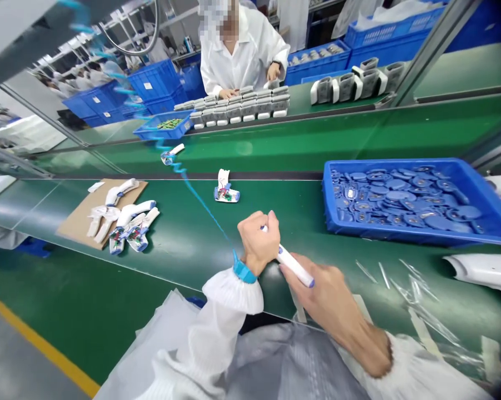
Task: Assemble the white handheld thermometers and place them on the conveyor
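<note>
Left hand (259, 243) clenched around white plastic handle (292, 265), right hand (331, 303) grasping its blue-tipped end. Blue tray (417, 238) of round parts (400, 200) nearby on green conveyor counter (275, 194).

My left hand (259, 241), with a blue strap (244, 271) at its wrist, closes around the top of a white plastic handle (292, 265), and my right hand (331, 303) holds it lower down, near its blue tip. Both are over a green conveyor belt (184, 261). To the right sits a blue tray (384, 162) heaped with flat blue parts (400, 203). Ahead on the belt lies a white piece with a small circuit board (226, 191). To the left, more white handles (128, 218) lie on and beside a cardboard sheet (78, 222). Across the belt, a co-worker (238, 55) reaches toward rows of grey parts (238, 105).
</note>
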### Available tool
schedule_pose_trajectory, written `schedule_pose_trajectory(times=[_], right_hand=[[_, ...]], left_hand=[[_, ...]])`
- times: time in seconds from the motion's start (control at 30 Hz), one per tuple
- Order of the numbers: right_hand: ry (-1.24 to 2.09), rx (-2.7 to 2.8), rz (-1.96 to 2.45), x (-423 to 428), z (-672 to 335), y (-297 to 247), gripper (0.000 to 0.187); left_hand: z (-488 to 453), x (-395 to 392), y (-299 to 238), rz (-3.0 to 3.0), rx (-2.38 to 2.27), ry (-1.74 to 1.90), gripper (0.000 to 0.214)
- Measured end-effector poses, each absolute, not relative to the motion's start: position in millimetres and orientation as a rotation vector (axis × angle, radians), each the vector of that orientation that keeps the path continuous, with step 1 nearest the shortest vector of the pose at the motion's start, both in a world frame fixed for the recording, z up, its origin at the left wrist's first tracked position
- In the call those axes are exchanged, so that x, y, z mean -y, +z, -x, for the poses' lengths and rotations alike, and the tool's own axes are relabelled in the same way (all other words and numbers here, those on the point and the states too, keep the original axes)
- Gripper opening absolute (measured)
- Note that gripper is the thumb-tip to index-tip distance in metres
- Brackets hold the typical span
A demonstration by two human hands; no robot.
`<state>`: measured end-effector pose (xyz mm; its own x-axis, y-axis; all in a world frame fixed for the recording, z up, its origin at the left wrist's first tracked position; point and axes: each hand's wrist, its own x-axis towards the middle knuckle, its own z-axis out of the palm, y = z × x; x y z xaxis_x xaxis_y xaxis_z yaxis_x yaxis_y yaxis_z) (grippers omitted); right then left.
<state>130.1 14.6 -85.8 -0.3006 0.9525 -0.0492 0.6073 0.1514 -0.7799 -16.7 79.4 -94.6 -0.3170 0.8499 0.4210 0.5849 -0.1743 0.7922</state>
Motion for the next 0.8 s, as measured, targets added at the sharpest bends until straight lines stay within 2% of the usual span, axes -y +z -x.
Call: schedule_pose_trajectory(times=[0.1, 0.3, 0.43, 0.6, 0.7, 0.8], right_hand=[[0.701, 2.068, 1.489, -15.0, -130.0, -98.7, 0.041], [0.500, 2.105, 1.359, -33.4, -134.8, -86.9, 0.042], [0.338, 2.089, 1.273, -43.5, -132.4, -74.5, 0.044], [0.180, 2.073, 1.261, -55.2, -131.4, -69.6, 0.039], [0.203, 2.068, 1.273, -62.2, -130.3, -68.3, 0.038], [0.339, 2.011, 1.402, -65.2, -130.4, -66.9, 0.042]], left_hand=[[21.2, -87.7, -95.4, -1.722, -1.758, 1.434, 0.055], [46.8, -89.3, -85.4, -1.686, -1.343, 1.150, 0.045], [49.6, -104.4, -77.3, -1.357, -1.276, 1.275, 0.059], [58.1, -120.7, -63.1, -1.314, -0.863, 1.290, 0.042], [63.7, -119.2, -58.7, -1.444, -0.949, 1.184, 0.041], [68.0, -134.5, -53.0, -1.456, -1.299, 1.076, 0.035]])
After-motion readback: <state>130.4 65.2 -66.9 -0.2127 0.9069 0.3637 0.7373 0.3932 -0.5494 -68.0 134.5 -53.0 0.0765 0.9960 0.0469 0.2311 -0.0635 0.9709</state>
